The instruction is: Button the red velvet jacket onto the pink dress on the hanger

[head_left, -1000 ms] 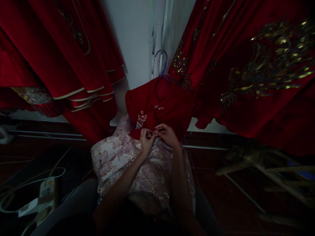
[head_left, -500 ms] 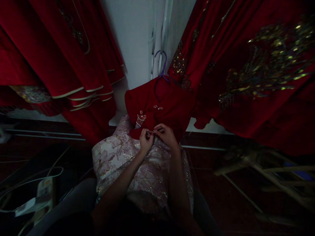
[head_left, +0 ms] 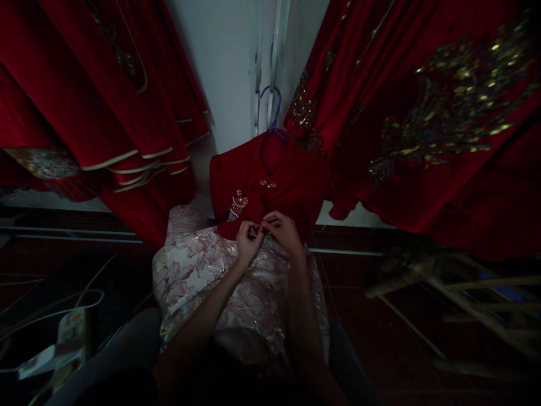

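A red top [head_left: 279,160] hangs in front of me on a purple hanger [head_left: 276,110]. It carries a small beaded clasp [head_left: 267,184] below the neck and a red-and-white beaded tassel brooch [head_left: 238,204] at its left. At its lower front, my left hand [head_left: 248,241] is closed, pinching the cloth. My right hand [head_left: 282,230] is also closed, its thumb and finger pinched together against the left fingertips. Tiny pale beads seem to show there, but what the right fingers hold is too small and dark to make out. Pale pink floral brocade [head_left: 198,276] spreads beneath both forearms over my lap.
Red garments with pale piping [head_left: 139,124] hang at the left. More red garments with gold sequin work [head_left: 460,107] hang at the right. A power strip [head_left: 70,338] with cords lies lower left. Wooden furniture [head_left: 456,287] stands lower right, on a dark floor.
The view has shifted slightly, so most things sit a little further left. Both hands keep their pinch at the same spot on the red top. The brocade's upper left fold has shifted left.
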Motion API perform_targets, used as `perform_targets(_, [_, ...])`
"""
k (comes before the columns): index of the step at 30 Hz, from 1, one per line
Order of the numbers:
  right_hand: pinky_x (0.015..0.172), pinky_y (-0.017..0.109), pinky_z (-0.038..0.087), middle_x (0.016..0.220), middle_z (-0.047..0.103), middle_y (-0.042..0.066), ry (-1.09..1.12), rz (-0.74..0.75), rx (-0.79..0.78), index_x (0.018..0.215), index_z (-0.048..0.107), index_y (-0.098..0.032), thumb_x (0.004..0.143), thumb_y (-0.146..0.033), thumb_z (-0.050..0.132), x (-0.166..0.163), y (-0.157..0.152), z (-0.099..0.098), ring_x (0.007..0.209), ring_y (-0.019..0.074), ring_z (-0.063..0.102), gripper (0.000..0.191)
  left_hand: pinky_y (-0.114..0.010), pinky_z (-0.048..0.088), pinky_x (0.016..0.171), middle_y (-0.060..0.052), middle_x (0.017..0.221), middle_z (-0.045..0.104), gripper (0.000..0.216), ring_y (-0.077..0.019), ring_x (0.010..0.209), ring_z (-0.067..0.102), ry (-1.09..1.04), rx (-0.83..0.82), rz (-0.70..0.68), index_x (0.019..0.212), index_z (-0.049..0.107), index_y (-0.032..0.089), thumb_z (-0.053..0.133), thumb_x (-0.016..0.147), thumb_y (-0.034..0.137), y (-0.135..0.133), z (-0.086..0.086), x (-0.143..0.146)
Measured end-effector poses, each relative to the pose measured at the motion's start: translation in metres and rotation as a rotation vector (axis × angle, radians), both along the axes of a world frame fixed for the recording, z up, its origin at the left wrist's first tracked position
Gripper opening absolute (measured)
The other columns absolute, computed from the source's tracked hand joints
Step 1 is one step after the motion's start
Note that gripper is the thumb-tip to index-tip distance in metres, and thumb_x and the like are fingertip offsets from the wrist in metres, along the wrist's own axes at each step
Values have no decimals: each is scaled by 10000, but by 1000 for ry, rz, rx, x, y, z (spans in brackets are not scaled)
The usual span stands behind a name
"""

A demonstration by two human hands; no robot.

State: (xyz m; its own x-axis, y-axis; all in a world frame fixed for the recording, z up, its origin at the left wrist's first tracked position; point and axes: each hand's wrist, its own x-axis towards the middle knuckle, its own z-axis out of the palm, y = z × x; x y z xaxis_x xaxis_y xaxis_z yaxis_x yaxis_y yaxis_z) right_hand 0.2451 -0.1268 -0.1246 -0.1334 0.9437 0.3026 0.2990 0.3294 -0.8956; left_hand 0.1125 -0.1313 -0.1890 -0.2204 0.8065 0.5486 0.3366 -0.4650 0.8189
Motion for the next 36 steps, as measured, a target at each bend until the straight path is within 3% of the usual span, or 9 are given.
perform_targets(21, [709, 246, 515, 899, 698, 21, -37, -25, 15, 918, 640, -198, 800, -296, 588, 2, 2, -4, 764, 134, 665, 162, -226, 416, 622, -1, 759, 572, 117, -111, 651, 514, 22, -25, -22, 828, 613, 190, 588, 817, 303, 1, -3, 1])
perform_targets(30, [582, 231, 480, 923, 688, 40, -26, -148, 51, 954, 619, -204, 857, -392, 535, 18, -4, 8, 650, 124, 604, 228, -208, 413, 591, 28, 714, 512, 195, -96, 610, 502, -151, -60, 43, 878, 492, 197, 593, 816, 353, 0, -4, 2])
perform_targets(36, [674, 255, 509, 910, 696, 45, -2, -127, 51, 954, 619, -203, 851, -409, 555, 22, -8, 13, 718, 139, 633, 240, -215, 417, 617, 9, 755, 539, 204, -97, 637, 499, -67, -33, 45, 878, 561, 188, 626, 806, 367, 1, -2, 3])
